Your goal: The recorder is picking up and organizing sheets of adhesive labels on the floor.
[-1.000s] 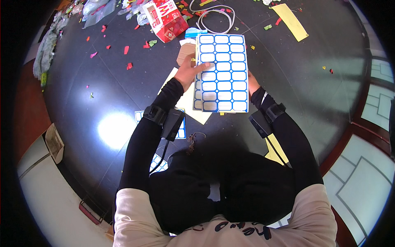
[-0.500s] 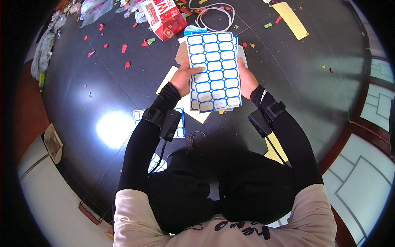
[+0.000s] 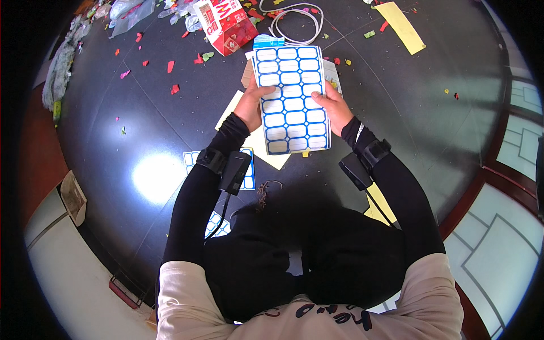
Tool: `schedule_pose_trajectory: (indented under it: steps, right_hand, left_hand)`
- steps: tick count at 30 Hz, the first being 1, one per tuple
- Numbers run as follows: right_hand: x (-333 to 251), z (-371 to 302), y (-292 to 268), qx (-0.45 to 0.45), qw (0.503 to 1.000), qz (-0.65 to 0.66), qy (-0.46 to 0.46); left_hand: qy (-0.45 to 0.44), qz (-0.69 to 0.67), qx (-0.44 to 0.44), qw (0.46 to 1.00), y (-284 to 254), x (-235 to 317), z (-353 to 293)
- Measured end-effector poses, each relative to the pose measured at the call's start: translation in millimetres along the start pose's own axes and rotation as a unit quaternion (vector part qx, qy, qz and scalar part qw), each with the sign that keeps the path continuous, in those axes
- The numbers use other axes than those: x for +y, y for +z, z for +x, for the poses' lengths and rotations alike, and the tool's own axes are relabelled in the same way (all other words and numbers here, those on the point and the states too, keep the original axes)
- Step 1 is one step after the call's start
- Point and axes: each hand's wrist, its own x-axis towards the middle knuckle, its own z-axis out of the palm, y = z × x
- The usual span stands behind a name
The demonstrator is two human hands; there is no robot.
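You've got the stack of blue-and-white grid sheets (image 3: 292,127) up between both hands, above the dark floor (image 3: 408,113), grid side facing you. Left hand (image 3: 248,107) closed on the left edge, thumb flat on the front; right hand (image 3: 338,111) pinches the right edge, thumb on the face too. Fingers behind are hidden, can't tell their spread.

Done, as far as shows: several sheets together, edges nearly flush, a sliver of an under sheet poking out at right. Sheet count can't be told.

Not in the stack: a blue-and-white sheet (image 3: 248,180) on the floor, partly under your left forearm's outline, plus another patterned sheet (image 3: 218,224) by your left leg. Also loose: a yellow sheet (image 3: 276,157) partly behind the stack, a yellow piece (image 3: 378,208) by your right leg, a yellow strip (image 3: 401,28) upper right, paper scraps (image 3: 175,89) scattered, red-and-white box (image 3: 226,28) beyond
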Motion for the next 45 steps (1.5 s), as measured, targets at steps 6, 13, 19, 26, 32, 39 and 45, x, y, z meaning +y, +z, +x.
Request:
schedule_pose_trajectory:
  steps: [6, 13, 19, 26, 32, 39, 45]
  right_hand:
    - [-12, 1, 5, -0.028, 0.996, 0.056, 0.067]
    - [-12, 7, 3, -0.048, 0.994, 0.062, 0.075]
    - [-2, 11, -1, -0.035, 0.998, 0.017, 0.045]
    - [0, 9, 0, -0.028, 0.998, -0.029, 0.042]
    - [-4, 4, 3, -0.029, 0.998, -0.029, 0.047]
    - [5, -16, -9, -0.077, 0.991, -0.07, 0.088]
    - [15, -16, -10, -0.074, 0.989, -0.128, 0.031]
  left_hand:
    - [0.082, -0.066, 0.04, 0.994, -4, 17, 14]
    - [0.122, -0.122, 0.03, 0.984, -16, 9, 34]
    - [0.128, -0.04, 0.097, 0.986, -10, 11, 34]
    - [0.126, -0.05, 0.048, 0.99, -10, 11, 33]
    - [0.132, -0.089, 0.057, 0.986, -5, 12, 27]
    - [0.196, -0.032, 0.12, 0.973, -28, 10, 28]
    - [0.224, -0.02, 0.128, 0.966, -19, 11, 20]
